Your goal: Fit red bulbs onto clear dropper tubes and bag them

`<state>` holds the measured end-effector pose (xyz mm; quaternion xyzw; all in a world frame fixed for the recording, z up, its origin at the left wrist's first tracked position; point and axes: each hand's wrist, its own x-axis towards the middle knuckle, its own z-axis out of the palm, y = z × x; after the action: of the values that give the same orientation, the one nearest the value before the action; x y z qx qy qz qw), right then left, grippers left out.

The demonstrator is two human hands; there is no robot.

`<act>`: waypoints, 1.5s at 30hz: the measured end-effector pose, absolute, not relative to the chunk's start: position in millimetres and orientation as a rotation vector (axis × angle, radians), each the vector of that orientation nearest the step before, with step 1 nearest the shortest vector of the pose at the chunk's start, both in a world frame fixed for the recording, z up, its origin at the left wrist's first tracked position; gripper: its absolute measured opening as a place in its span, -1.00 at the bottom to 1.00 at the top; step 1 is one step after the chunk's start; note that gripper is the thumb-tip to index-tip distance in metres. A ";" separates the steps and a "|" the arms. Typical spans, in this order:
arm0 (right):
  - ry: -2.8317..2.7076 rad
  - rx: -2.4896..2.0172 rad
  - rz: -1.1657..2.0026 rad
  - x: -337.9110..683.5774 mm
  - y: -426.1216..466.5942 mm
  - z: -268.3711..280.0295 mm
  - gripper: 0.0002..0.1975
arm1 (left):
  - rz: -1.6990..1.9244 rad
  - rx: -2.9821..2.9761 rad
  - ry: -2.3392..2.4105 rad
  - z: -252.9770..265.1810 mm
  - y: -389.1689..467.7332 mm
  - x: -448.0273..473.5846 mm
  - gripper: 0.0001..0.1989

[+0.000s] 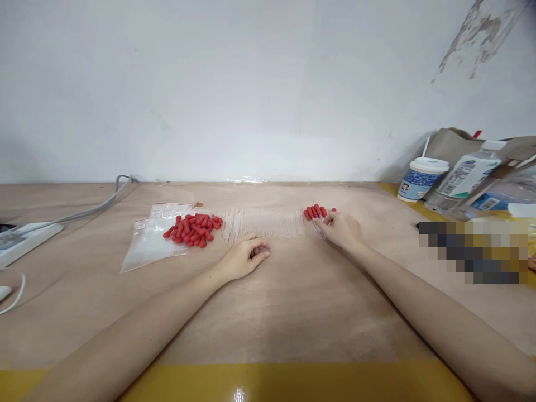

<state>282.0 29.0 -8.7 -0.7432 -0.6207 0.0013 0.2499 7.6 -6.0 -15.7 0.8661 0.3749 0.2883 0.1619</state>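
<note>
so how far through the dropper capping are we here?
Early. Done: a small cluster of red-capped tubes at the row's right end. In hand: the right hand touches that end; the left hand rests curled on the table. Left: most of the clear tubes uncapped, and a pile of loose red bulbs.

Power strip (25,239) at left edge, cut off, only part of its body and grey cable in view; white cord (14,296) below it likewise cropped. Pixelated block (473,251) at right, contents unreadable. Clear tubes (268,223) too faint to count; item pinched in right hand (341,230) largely hidden by fingers.
</note>
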 end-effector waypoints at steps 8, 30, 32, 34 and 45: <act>-1.885 -1.933 -0.086 250.4 39.7 -11.7 -0.74 | 0.825 2.475 1.060 -16.7 -5.4 7.1 -0.86; -2.073 -1.921 0.446 275.4 -7.5 -9.4 -0.77 | 0.834 2.669 2.226 15.0 36.5 -54.1 -0.78; -2.070 -1.917 0.393 272.4 -9.0 -9.5 -0.76 | 0.787 2.648 2.324 14.0 40.8 -61.7 -0.75; -2.076 -1.916 0.352 269.6 -9.9 -10.1 -0.75 | 0.734 2.660 2.348 12.5 43.5 -65.7 -0.73; -2.216 -1.973 0.092 260.2 -20.2 -8.0 -0.74 | 0.560 2.727 2.228 6.2 53.6 -68.4 -0.71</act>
<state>260.2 -20.2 -8.0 -0.6623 -0.7436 0.0309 0.0865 -68.4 53.6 6.2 0.7476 0.6108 0.1536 -0.2107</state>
